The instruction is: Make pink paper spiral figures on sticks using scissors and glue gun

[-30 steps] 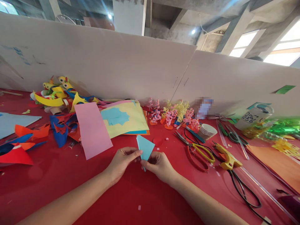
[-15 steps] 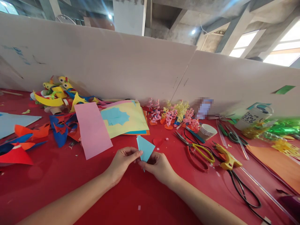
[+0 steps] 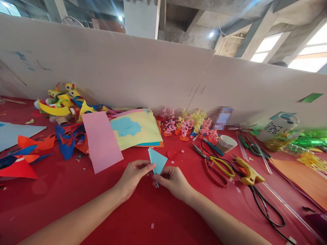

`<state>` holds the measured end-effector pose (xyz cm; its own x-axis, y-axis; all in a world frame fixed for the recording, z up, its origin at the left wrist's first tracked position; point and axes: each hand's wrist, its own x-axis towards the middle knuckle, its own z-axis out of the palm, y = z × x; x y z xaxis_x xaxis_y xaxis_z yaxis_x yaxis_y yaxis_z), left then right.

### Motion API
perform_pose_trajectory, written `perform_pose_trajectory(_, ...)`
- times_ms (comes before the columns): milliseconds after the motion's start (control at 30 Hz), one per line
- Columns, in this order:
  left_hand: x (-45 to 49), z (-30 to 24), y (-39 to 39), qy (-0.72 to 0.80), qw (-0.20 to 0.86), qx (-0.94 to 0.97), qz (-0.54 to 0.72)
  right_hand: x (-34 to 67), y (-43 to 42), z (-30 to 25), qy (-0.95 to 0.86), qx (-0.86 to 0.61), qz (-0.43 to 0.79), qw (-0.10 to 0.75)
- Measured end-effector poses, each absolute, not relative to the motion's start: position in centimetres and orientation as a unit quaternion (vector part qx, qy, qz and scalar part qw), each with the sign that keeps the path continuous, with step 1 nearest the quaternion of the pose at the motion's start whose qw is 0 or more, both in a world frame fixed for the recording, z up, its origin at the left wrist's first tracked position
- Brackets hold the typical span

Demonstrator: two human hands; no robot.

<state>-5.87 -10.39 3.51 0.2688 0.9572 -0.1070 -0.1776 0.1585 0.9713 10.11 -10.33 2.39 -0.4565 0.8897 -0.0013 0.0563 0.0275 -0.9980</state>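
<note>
Between my hands, above the red table (image 3: 138, 217), is a small piece of folded light-blue paper (image 3: 158, 161), its layers stacked along the left edge. My left hand (image 3: 136, 175) pinches its left side, thumb on top. My right hand (image 3: 172, 180) grips its lower right part between thumb and fingers. Some fingertips are hidden behind the paper. Just beyond lie a pink sheet (image 3: 102, 143) and a yellow sheet (image 3: 150, 131) with a light-blue cut-out (image 3: 127, 124) on it.
To the right lie scissors (image 3: 218, 166) with red and yellow handles and a yellow glue gun (image 3: 249, 172) with a black cord. A paper cup (image 3: 226, 144) stands behind them. Curled paper flowers (image 3: 189, 124) line the white partition (image 3: 114, 71). Coloured cut paper (image 3: 20, 166) lies left.
Both hands stay nearly in place around the folded paper. My right thumb and the paper have shifted very slightly.
</note>
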Motion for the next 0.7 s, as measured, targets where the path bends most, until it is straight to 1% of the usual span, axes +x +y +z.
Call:
perform_pose_trajectory(133, -5.89, 3.33, -10.23, 0.414, 0.643, 0.466, 0.446, 10.02, -10.41, 2.43, -0.635, -0.372, 0.580, 0.350)
perform_pose_trajectory(267, -5.85, 3.27, -10.11, 0.446, 0.621, 0.447, 0.464, 9.83, -10.54, 1.94, -0.634, -0.425, 0.542, 0.352)
perform_pose_trajectory(333, -5.79, 3.35, -10.13, 0.457, 0.617, 0.441, 0.465, 9.72, -10.60, 1.66, -0.620, -0.443, 0.542, 0.354)
perform_pose_trajectory(500, -5.71, 3.55, -10.23, 0.459, 0.616, 0.445, 0.459, 9.59, -10.60, 1.59, -0.608, -0.448, 0.543, 0.368)
perform_pose_trajectory(700, -5.87, 3.53, -10.25, 0.451, 0.622, 0.458, 0.448, 9.81, -10.56, 2.22, -0.631, -0.427, 0.540, 0.357)
